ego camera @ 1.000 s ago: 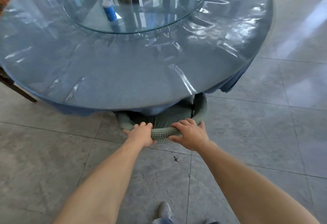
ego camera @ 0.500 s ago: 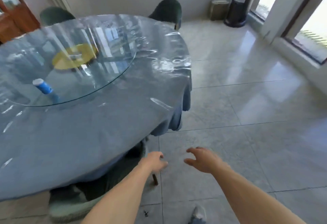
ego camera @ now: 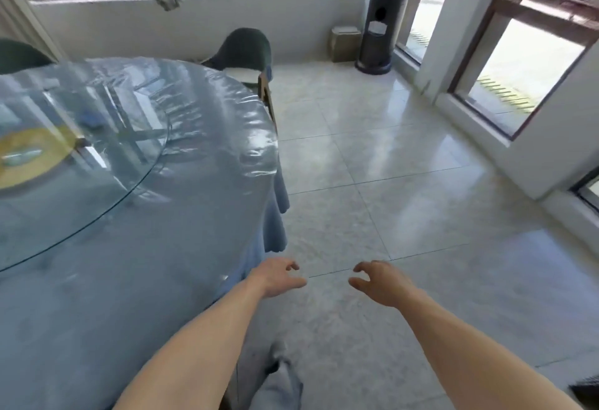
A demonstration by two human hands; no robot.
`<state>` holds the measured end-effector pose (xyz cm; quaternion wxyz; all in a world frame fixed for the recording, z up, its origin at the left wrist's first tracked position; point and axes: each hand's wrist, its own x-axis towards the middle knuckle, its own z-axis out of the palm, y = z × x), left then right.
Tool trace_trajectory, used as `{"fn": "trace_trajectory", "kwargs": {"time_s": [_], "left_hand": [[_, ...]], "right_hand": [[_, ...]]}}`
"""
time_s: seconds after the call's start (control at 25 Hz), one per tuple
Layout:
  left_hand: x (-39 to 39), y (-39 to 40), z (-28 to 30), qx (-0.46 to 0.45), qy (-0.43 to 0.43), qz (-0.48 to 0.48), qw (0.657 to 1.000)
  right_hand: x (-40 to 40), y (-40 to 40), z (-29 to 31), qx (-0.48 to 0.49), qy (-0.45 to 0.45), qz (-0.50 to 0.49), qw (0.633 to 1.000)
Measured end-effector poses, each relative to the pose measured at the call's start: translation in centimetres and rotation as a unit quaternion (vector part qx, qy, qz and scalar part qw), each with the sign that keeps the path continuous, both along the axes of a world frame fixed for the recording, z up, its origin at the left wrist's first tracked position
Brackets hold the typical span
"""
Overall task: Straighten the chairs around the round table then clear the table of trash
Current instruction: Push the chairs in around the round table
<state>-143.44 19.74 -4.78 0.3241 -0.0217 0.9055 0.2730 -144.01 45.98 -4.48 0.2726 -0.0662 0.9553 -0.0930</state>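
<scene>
1. Chair-straightening appears underway: both hands, left hand [ego camera: 278, 275] and right hand [ego camera: 377, 281], hang loosely curled, grasping nothing, beside the round worktop [ego camera: 194, 215].
2. Next calls for reaching the green chair [ego camera: 248, 48] at the worktop's far edge.

Both forearms are bare, no sleeves showing; left hand [ego camera: 277, 275] and right hand [ego camera: 377, 281] wear nothing; trousers [ego camera: 278, 383] are grey.

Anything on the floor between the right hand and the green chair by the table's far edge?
Head view: only bare tile floor between right hand and green chair.
</scene>
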Motion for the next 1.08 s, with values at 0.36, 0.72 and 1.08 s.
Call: {"fn": "trace_trajectory", "kwargs": {"time_s": [0.36, 0.72, 1.08], "left_hand": [[-21.7, -1.5, -2.0, 0.019, -0.044, -0.035, 0.998], [-39.2, -3.0, -0.4, -0.007, -0.013, -0.053, 0.998], [-55.8, -0.4, -1.2, -0.035, 0.001, -0.039, 0.999]], "right_hand": [[-20.4, -2.3, 0.2, 0.034, -0.002, 0.011, 0.999], [-37.2, -5.7, 1.6, 0.013, 0.013, 0.007, 1.0], [-55.1, -3.5, 0.1, -0.028, 0.024, 0.041, 0.998]]}}
